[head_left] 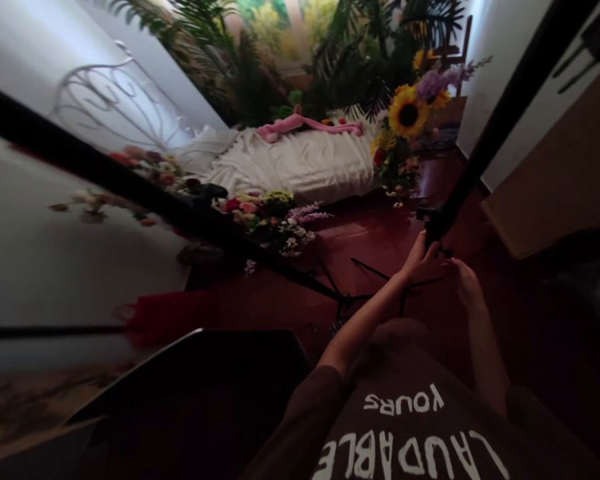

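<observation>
The black pole (493, 137) stood in front of the person, slanting up toward the upper right, its lower end at the hands above the red floor (350, 233). The left hand (419, 257) had its grip clamped around the pole's lower part. The right hand (466, 280) was just beside it, fingers bent toward a small dark knob (446, 253); whether its grip was closed on the knob could not be told. Thin black legs (370, 269) spread over the floor near the left forearm. A second black pole (130, 191) slanted across the left side. Beyond lay a white cloth (305, 163) with a pink toy (285, 125) on it, a sunflower (409, 112) to its right and mixed flowers (275, 217) in front.
</observation>
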Motion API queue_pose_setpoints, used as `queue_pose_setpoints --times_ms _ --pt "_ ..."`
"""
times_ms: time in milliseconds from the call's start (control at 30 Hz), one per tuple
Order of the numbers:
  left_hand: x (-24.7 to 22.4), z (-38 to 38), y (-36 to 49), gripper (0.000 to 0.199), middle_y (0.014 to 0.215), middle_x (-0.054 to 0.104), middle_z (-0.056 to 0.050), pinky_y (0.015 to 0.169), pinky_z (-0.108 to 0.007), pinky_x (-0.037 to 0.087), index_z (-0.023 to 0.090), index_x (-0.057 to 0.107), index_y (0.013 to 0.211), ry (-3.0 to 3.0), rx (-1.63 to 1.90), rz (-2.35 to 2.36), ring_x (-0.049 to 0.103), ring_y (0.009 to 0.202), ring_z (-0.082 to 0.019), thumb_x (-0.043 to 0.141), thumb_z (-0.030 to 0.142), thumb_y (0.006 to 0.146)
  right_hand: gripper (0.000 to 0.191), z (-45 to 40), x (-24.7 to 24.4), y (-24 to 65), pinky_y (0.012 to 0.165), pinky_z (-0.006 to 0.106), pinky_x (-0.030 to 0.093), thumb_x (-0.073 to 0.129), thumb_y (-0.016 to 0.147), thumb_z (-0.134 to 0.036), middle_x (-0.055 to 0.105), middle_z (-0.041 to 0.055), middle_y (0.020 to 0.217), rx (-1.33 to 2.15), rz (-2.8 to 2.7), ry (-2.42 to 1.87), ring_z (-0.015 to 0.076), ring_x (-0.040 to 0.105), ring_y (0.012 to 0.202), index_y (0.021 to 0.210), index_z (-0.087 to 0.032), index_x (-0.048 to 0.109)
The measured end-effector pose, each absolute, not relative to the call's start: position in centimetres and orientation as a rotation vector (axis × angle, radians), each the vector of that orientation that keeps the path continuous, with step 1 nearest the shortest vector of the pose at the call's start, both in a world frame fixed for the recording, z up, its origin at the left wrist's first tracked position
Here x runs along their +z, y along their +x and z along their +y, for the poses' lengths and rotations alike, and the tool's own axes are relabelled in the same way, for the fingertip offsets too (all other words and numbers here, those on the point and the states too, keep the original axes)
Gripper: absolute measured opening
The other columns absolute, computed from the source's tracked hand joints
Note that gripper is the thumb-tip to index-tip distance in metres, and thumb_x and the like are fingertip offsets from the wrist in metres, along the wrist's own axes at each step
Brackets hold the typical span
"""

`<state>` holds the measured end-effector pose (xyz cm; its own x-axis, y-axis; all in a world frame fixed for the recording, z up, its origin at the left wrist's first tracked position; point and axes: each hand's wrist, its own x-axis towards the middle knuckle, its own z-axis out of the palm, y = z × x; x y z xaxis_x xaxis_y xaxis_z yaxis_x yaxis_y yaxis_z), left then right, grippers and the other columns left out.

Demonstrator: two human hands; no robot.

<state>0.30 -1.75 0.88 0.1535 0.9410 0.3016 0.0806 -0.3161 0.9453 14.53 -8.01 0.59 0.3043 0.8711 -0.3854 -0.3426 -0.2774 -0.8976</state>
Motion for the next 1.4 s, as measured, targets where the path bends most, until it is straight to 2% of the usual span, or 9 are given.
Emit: queue_pose_setpoints --times_ms 67,333,400,567,700,900,1133,1300,1400 --pt "1.0 -1.6 1.3 0.036 0.087 0.063 -0.008 0.070 -0.027 0.052 0.013 0.052 0.117 1.575 1.245 1.019 0.060 0.073 -0.015 0.044 0.040 0.094 0.031 -8.9 0.8 14.8 0.057 0.023 0.049 0.074 0.065 -0.049 0.073 0.0018 0.072 1.291 -0.506 -1.383 0.0139 0.066 0.064 0.076 -0.021 0.067" --pt "-0.2 -1.1 0.9 0.042 0.080 0.062 -0.004 0.065 -0.022 0.047 0.014 0.054 0.117 1.619 1.200 1.016 0.056 0.067 -0.011 0.045 0.048 0.093 0.051 -9.2 0.6 12.7 0.051 0.026 0.047 0.051 0.079 -0.070 0.073 0.0058 0.073 1.509 -0.580 -1.372 0.0175 0.068 0.063 0.078 -0.020 0.064" --pt "-0.1 -1.1 1.0 0.042 0.080 0.062 -0.004 0.065 -0.021 0.046 0.014 0.054 0.116 1.623 1.214 1.031 0.055 0.066 -0.011 0.045 0.048 0.093 0.053 -8.3 1.1 11.9 0.047 0.024 0.043 0.046 0.081 -0.070 0.071 0.0054 0.068 1.558 -0.558 -1.333 0.0156 0.064 0.057 0.076 -0.020 0.062" --pt "-0.1 -1.2 1.1 0.043 0.082 0.064 -0.005 0.069 -0.022 0.046 0.013 0.055 0.115 1.621 1.214 1.024 0.057 0.070 -0.012 0.047 0.049 0.092 0.041 -6.7 3.0 11.2 0.038 0.020 0.030 0.055 0.083 -0.059 0.059 -0.0021 0.052 1.468 -0.364 -1.256 0.0087 0.050 0.041 0.070 -0.020 0.056" --pt "-0.3 -1.1 1.1 0.044 0.083 0.064 -0.006 0.069 -0.023 0.045 0.013 0.055 0.113 1.606 1.229 1.013 0.057 0.070 -0.012 0.048 0.051 0.091 0.055 -6.9 4.3 11.9 0.034 0.019 0.025 0.050 0.079 -0.073 0.055 -0.0023 0.049 1.480 -0.401 -1.255 0.0075 0.045 0.038 0.071 -0.019 0.058" --pt "-0.3 -1.1 1.4 0.043 0.086 0.064 -0.007 0.074 -0.024 0.045 0.015 0.056 0.110 1.582 1.275 0.982 0.057 0.073 -0.012 0.047 0.053 0.090 0.042 -7.8 4.5 12.6 0.043 0.017 0.033 0.077 0.062 -0.055 0.061 -0.0033 0.063 1.231 -0.741 -1.387 0.0059 0.050 0.049 0.080 -0.020 0.064" --pt "-0.2 -1.1 1.6 0.045 0.087 0.063 -0.007 0.073 -0.024 0.045 0.015 0.054 0.113 1.570 1.295 0.978 0.057 0.074 -0.013 0.047 0.054 0.090 0.042 -7.8 3.6 13.2 0.047 0.021 0.036 0.070 0.069 -0.061 0.057 -0.0039 0.062 1.143 -0.955 -1.428 0.0089 0.047 0.049 0.083 -0.022 0.059" --pt "-0.2 -1.1 1.6 0.042 0.088 0.064 -0.006 0.073 -0.025 0.046 0.016 0.054 0.115 1.561 1.297 0.986 0.059 0.075 -0.013 0.049 0.049 0.090 0.028 -7.7 3.3 14.7 0.062 0.026 0.043 0.059 0.085 -0.049 0.059 0.0003 0.072 0.612 -1.392 -1.513 0.0131 0.053 0.062 0.091 -0.023 0.069" --pt "-0.2 -1.2 1.6 0.040 0.088 0.064 -0.005 0.072 -0.024 0.047 0.018 0.053 0.118 1.558 1.283 0.965 0.060 0.075 -0.012 0.048 0.048 0.092 0.027 -7.7 4.2 15.3 0.065 0.028 0.045 0.053 0.091 -0.041 0.060 0.0030 0.076 0.312 -1.441 -1.562 0.0138 0.054 0.064 0.087 -0.025 0.075"
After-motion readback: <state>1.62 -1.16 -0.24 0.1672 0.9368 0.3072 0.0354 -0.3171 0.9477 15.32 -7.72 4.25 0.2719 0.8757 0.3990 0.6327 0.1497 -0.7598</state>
